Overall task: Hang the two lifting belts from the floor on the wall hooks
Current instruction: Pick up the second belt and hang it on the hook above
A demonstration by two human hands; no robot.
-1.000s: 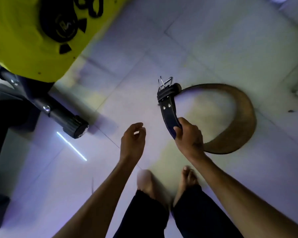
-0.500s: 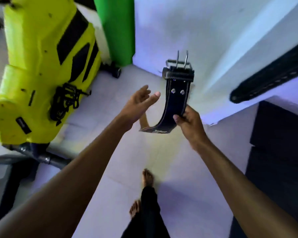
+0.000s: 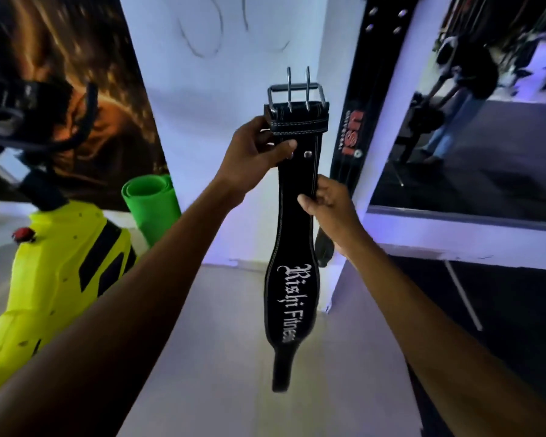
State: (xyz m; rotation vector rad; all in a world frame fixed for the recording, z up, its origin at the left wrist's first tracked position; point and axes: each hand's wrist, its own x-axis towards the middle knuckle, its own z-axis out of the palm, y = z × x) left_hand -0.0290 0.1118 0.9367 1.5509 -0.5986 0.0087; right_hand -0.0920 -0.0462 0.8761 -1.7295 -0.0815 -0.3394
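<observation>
A black lifting belt (image 3: 292, 294) with white lettering hangs straight down in front of me, its steel two-prong buckle (image 3: 297, 89) at the top. My left hand (image 3: 252, 152) grips the belt just under the buckle. My right hand (image 3: 327, 200) pinches the belt's right edge a little lower. A second black belt (image 3: 369, 89) with red lettering hangs flat on the white wall at the right. Grey hook-shaped marks (image 3: 199, 36) show blurred high on the wall; I cannot tell if they are hooks.
A yellow exercise machine (image 3: 60, 279) stands at the left with a rolled green mat (image 3: 152, 206) behind it. A mirror (image 3: 473, 137) fills the right wall above dark floor mats (image 3: 501, 310). Pale tiled floor (image 3: 221, 342) lies below the belt.
The belt came up off the floor to chest height and now hangs full length. My left hand, open before, has closed on it near the buckle. My view tilted up toward the wall.
</observation>
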